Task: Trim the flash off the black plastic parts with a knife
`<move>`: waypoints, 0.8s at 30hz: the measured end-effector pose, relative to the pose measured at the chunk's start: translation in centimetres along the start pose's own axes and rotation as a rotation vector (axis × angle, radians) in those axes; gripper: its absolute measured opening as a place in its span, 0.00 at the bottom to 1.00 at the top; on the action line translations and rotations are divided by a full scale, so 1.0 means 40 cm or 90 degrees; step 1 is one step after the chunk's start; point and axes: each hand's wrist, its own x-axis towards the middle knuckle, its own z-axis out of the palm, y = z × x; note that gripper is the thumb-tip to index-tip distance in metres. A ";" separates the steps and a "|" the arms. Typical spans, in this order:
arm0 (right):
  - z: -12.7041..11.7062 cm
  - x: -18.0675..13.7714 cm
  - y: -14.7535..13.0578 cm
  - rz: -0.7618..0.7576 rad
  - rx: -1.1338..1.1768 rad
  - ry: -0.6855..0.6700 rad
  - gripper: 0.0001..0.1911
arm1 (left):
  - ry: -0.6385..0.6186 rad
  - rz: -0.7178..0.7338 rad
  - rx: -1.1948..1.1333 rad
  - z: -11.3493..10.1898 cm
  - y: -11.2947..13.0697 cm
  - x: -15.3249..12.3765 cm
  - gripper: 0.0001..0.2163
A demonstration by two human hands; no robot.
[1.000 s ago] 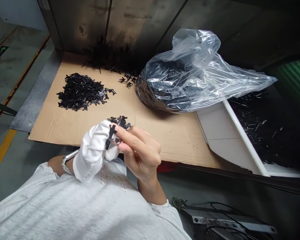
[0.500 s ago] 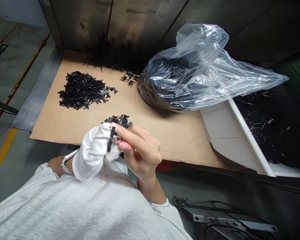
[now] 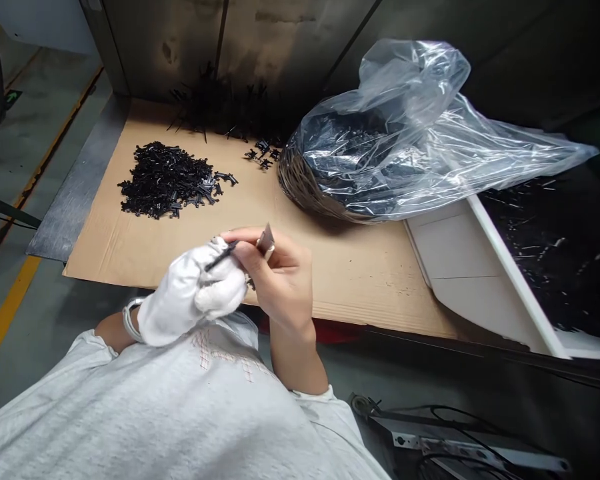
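My left hand (image 3: 190, 293), in a white glove, is closed round a small black plastic part (image 3: 220, 255) that pokes out toward my right hand. My bare right hand (image 3: 277, 277) is closed on a small metal blade (image 3: 266, 240), its tip raised beside the part. Both hands hover over the near edge of a brown cardboard sheet (image 3: 350, 267). The small heap of black parts that lay just behind my hands is hidden by them.
A larger pile of black parts (image 3: 167, 179) lies at the left of the cardboard, with a dark heap (image 3: 225, 110) at the back wall. A clear plastic bag (image 3: 395, 147) holds more parts. A white tray (image 3: 460, 267) stands at the right.
My hands have shifted forward over the small heap. The black part has tilted from upright to nearly flat, and the blade now sticks up from my right fingers.
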 end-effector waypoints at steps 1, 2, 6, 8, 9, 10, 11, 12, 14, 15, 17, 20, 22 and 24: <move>-0.001 0.002 0.004 0.017 0.010 0.010 0.09 | -0.039 -0.021 -0.043 0.002 0.002 0.006 0.21; -0.002 0.003 0.007 0.035 0.013 0.021 0.08 | -0.077 -0.050 -0.090 0.004 0.005 0.011 0.22; -0.006 0.000 0.012 0.107 0.026 0.040 0.09 | -0.137 -0.141 -0.184 0.005 0.017 0.023 0.20; -0.008 -0.001 0.011 0.136 0.055 0.031 0.10 | -0.130 -0.157 -0.172 0.002 0.019 0.022 0.19; -0.009 -0.001 0.011 0.149 0.069 0.026 0.11 | -0.123 -0.162 -0.160 0.000 0.019 0.022 0.19; -0.011 -0.001 0.012 0.159 0.079 0.023 0.11 | -0.115 -0.163 -0.148 -0.003 0.019 0.023 0.19; -0.012 0.000 0.013 0.167 0.084 0.022 0.12 | -0.104 -0.162 -0.137 -0.006 0.018 0.024 0.20; -0.014 0.001 0.014 0.174 0.086 0.022 0.12 | -0.086 -0.162 -0.125 -0.009 0.017 0.026 0.21; -0.016 0.002 0.018 0.187 0.085 0.022 0.12 | -0.021 -0.180 -0.107 -0.014 0.017 0.031 0.23; -0.017 0.002 0.020 0.193 0.085 0.019 0.13 | 0.020 -0.193 -0.103 -0.014 0.019 0.034 0.24; -0.018 0.003 0.023 0.204 0.088 0.013 0.13 | 0.087 -0.215 -0.103 -0.011 0.023 0.037 0.24; -0.017 0.002 0.030 0.213 0.085 0.012 0.15 | 0.118 -0.202 -0.111 -0.008 0.026 0.037 0.23; -0.017 0.002 0.035 0.218 0.078 0.011 0.16 | 0.118 -0.169 -0.113 -0.012 0.023 0.035 0.22; -0.019 0.001 0.038 0.213 0.061 0.007 0.16 | 0.089 -0.127 -0.097 -0.022 0.016 0.033 0.19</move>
